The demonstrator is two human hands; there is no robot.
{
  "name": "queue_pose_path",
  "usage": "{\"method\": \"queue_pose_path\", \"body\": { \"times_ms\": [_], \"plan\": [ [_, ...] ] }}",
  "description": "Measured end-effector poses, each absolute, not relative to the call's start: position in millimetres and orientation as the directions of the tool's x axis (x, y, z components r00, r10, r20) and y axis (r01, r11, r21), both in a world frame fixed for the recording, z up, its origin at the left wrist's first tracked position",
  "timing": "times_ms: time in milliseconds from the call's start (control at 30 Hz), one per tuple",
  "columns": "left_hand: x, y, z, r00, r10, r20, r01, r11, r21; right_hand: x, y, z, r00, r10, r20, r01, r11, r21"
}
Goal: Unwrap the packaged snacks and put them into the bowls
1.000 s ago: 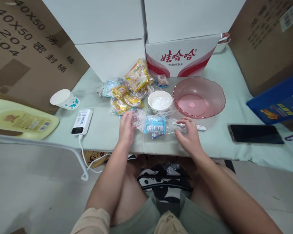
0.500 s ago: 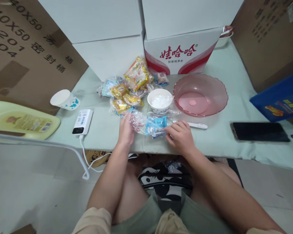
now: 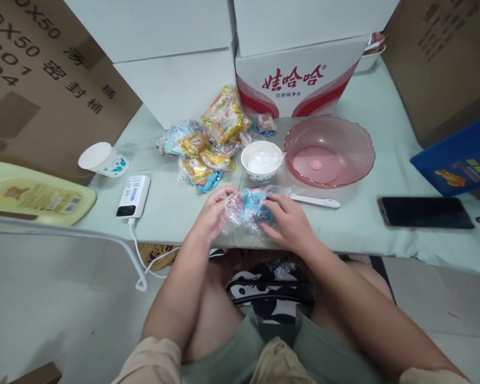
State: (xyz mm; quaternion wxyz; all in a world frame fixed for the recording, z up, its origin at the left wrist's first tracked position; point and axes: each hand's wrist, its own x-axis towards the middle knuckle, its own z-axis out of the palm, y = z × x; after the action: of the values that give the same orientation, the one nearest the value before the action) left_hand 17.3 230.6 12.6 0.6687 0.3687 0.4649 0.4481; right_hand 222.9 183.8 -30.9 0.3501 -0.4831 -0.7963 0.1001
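My left hand (image 3: 215, 214) is closed on a crumpled sheet of clear plastic wrap (image 3: 234, 210) near the table's front edge. Against that wrap lies a small bundle of blue packets (image 3: 256, 204), partly covered by the film. The fingers and thumb of my right hand (image 3: 291, 221) grip the right side of the bundle. Just beyond it stands a paper bowl (image 3: 261, 173) with whitish, crumpled film inside. A white-handled tool (image 3: 318, 201) lies beyond my right fingers, its other end hidden by film and hand.
Yellow and blue wrapped packets (image 3: 208, 154) are heaped behind my left hand. A pink bowl (image 3: 328, 154) stands right of the paper bowl. Toward the left are a tipped paper cup (image 3: 103, 160) and a power bank (image 3: 133, 197) with a cable; toward the right, a phone (image 3: 426, 212).
My left hand has moved right and slightly nearer, bringing the plastic wrap up to the blue packets, which now sit partly under film. The blue packet by the heap is uncovered. The view has shifted slightly.
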Motion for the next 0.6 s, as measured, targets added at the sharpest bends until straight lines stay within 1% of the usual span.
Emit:
{"method": "queue_pose_path", "body": {
  "times_ms": [133, 233, 400, 467, 533, 600],
  "plan": [
    [19, 225, 17, 0.324, 0.912, -0.254, -0.379, 0.371, 0.848, 219, 189, -37, -0.229, 0.883, 0.411, 0.671, 0.449, -0.590],
    [17, 224, 20, 0.380, 0.893, -0.240, -0.425, 0.400, 0.812, 221, 187, -32, -0.183, 0.903, 0.388, 0.587, 0.417, -0.694],
    [12, 232, 26, 0.271, 0.918, -0.288, -0.544, 0.393, 0.741, 235, 177, -21, -0.137, 0.893, 0.429, 0.329, 0.449, -0.831],
    [13, 235, 28, 0.232, 0.916, -0.328, -0.592, 0.401, 0.699, 240, 174, -21, -0.075, 0.917, 0.391, 0.255, 0.397, -0.882],
    [14, 238, 31, 0.222, 0.909, -0.353, -0.641, 0.409, 0.650, 246, 170, -21, -0.027, 0.947, 0.322, 0.198, 0.320, -0.926],
    [14, 240, 33, 0.233, 0.907, -0.351, -0.698, 0.407, 0.590, 253, 165, -18, -0.012, 0.966, 0.257, 0.179, 0.255, -0.950]
  ]
}}
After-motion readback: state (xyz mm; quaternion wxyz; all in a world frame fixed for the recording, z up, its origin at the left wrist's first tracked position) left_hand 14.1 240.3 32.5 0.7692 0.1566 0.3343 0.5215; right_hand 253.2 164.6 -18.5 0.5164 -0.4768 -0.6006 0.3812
